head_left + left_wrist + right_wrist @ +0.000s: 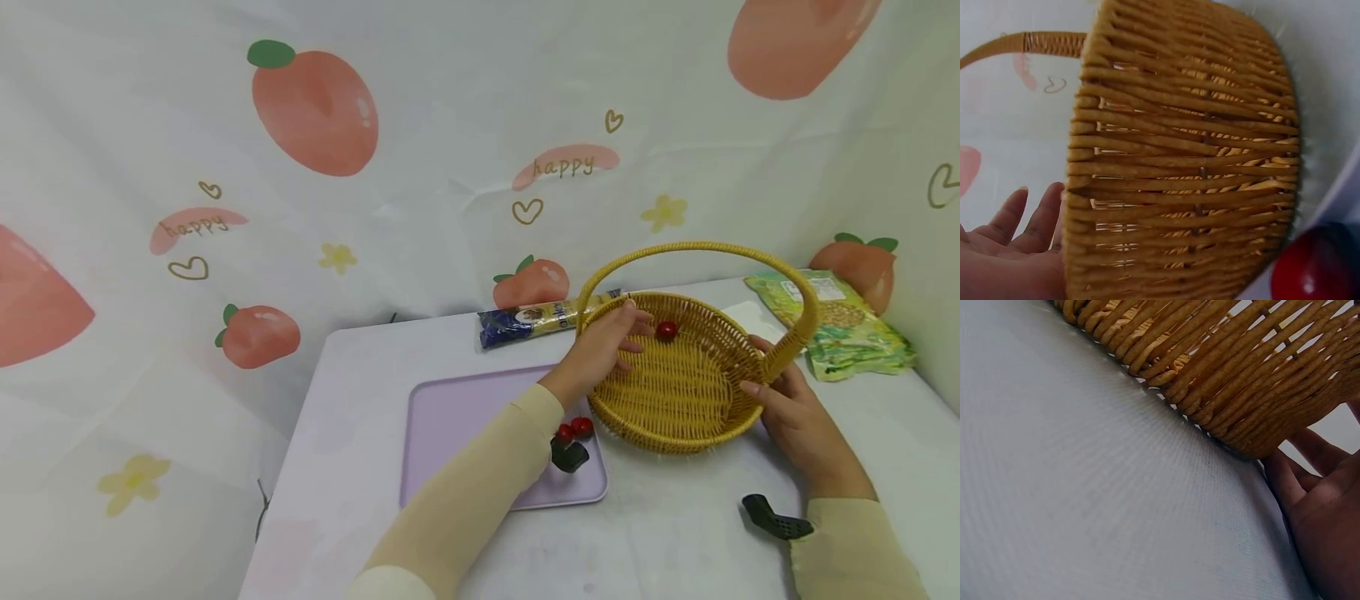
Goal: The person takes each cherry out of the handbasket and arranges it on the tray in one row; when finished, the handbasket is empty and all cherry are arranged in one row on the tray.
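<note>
A yellow woven basket with a tall arched handle stands on the table, one small shiny red fruit inside it. My left hand reaches over its left rim, fingers loosely extended above the inside with nothing in them. In the left wrist view those fingers show beyond the rim, past the woven side. My right hand grips the basket's right side near the handle's base. From the right wrist, its fingers are seen against the lower weave, partly hidden. More red fruits lie on the lilac tray.
Behind the tray lies a long blue and yellow packet. Green plastic bags sit at the back right, beside a white item partly hidden by the basket. A printed cloth hangs behind the table.
</note>
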Demonstrator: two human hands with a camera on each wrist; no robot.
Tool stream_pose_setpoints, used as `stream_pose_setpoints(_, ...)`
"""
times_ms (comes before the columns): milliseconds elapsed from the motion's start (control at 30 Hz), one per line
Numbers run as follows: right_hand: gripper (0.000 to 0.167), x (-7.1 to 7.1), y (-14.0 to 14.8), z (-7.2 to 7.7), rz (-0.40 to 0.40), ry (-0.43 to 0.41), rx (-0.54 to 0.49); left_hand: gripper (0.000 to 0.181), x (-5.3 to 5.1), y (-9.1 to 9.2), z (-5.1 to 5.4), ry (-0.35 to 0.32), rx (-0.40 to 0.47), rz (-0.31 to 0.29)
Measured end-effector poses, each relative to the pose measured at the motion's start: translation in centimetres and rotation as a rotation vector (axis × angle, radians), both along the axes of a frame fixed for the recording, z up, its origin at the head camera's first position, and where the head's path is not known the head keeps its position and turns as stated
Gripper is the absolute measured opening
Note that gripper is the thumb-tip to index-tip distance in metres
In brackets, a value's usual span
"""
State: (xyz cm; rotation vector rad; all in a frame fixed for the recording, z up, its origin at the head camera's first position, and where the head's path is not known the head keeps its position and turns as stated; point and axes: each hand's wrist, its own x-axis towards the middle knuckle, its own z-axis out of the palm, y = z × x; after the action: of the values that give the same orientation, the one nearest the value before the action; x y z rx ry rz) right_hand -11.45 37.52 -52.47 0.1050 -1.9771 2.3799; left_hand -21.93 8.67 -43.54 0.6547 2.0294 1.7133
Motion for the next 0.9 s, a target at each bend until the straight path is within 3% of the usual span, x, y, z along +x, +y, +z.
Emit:
stream_pose_setpoints(267, 0.071, -0.1, -0.1, 0.0, 0.013, 0.023, 0.001, 0.075, -1.6, 2.3, -0.7, -0.066, -0.008, 0.016)
stream_pose_setpoints(567, 0.070, 0.0, -0.1, -0.1, 0.016, 0.047, -0.011, 0.075, -2.9, 4.8, -0.9, -0.103, -0.094, 0.053)
stream_pose_setpoints(767, 0.071, -0.1, 0.0, -0.1, 0.021, 0.055, -0.013, 0.074, -3.3, 5.2, -1.5, -0.112, -0.183, 0.038)
stream_pose_setpoints(900, 0.071, -0.1, 0.0, 0.0, 0.021, 0.067, -0.015, 0.073, -3.5, 5.4, -2.0, -0.115, -0.198, 0.039)
